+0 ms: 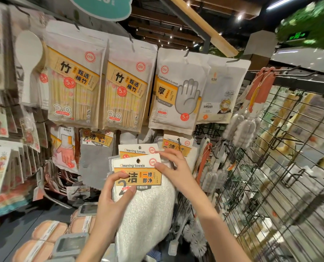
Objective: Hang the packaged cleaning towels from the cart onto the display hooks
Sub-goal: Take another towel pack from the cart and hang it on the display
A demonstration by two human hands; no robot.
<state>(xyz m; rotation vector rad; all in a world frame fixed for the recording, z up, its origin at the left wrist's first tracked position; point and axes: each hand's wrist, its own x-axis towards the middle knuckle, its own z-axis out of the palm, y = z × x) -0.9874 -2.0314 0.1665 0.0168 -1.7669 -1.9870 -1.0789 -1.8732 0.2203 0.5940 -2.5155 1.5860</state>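
A pack of white cleaning towels (pixel 146 210) with an orange and white header card (pixel 138 171) is held up in front of the display. My left hand (pixel 113 197) pinches the card's lower left corner between thumb and fingers. My right hand (pixel 172 167) pinches the card's upper right edge. The card's hang hole sits just below a second cleaning towels pack (pixel 136 149) that hangs on the hook behind it. Another towel pack (pixel 176 144) hangs to the right, and a grey one (pixel 96 159) to the left. The cart is out of view.
Bags of bamboo chopsticks (pixel 74 87) and disposable gloves (pixel 176 95) hang on the row above. Bottle brushes (pixel 240 129) hang at the right by a black wire grid panel (pixel 282 167). Sponges (pixel 47 235) lie on the shelf below left.
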